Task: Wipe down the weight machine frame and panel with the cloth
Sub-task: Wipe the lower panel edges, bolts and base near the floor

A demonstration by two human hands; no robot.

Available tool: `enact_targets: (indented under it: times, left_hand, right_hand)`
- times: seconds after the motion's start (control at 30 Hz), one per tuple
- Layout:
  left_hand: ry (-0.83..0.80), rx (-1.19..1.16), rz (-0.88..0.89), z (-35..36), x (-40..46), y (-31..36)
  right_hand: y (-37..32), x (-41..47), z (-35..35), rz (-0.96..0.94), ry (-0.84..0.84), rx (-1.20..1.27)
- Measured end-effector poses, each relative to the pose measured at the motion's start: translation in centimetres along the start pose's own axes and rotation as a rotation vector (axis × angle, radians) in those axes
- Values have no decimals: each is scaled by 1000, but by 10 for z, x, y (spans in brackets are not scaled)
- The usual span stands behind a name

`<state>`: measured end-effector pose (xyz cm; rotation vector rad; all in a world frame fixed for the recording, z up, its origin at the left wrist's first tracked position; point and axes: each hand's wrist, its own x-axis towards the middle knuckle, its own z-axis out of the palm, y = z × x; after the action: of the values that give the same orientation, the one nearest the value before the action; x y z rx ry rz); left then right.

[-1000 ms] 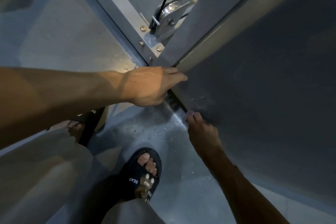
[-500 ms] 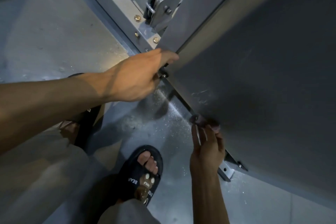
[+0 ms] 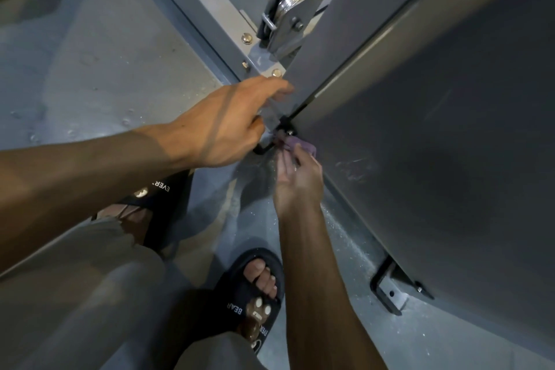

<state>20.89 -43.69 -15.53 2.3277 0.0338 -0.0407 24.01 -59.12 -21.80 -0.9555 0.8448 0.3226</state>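
Observation:
The grey weight machine panel (image 3: 435, 129) fills the right side, its lower edge just above the floor. The grey frame beam (image 3: 204, 9) runs from the upper left down to the panel's corner. My right hand (image 3: 297, 180) holds a small purple cloth (image 3: 300, 144) against the panel's bottom corner, beside a black bracket. My left hand (image 3: 228, 126) reaches to the frame's upright at the same corner, fingers extended and touching the metal just above the cloth. Most of the cloth is hidden by my fingers.
A pulley with a black cable (image 3: 294, 0) sits on the frame beam behind the corner. A bolted foot bracket (image 3: 390, 291) sticks out under the panel at lower right. My two feet in black slides (image 3: 255, 297) stand on the dusty blue-grey floor (image 3: 105, 69).
My right hand has slid with the cloth along the panel's bottom edge toward the corner bracket. My left hand stays at the corner upright. The view has shifted slightly.

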Motion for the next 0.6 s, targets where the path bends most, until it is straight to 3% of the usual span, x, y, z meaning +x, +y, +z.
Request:
enact_targets:
  times: [0.5, 0.6]
  left_hand:
    - [14, -44, -42, -2, -3, -12]
    - [13, -41, -49, -3, -2, -13]
  right_hand:
    - [2, -19, 6, 113, -165, 188]
    - [-7, -19, 3, 113, -104, 181]
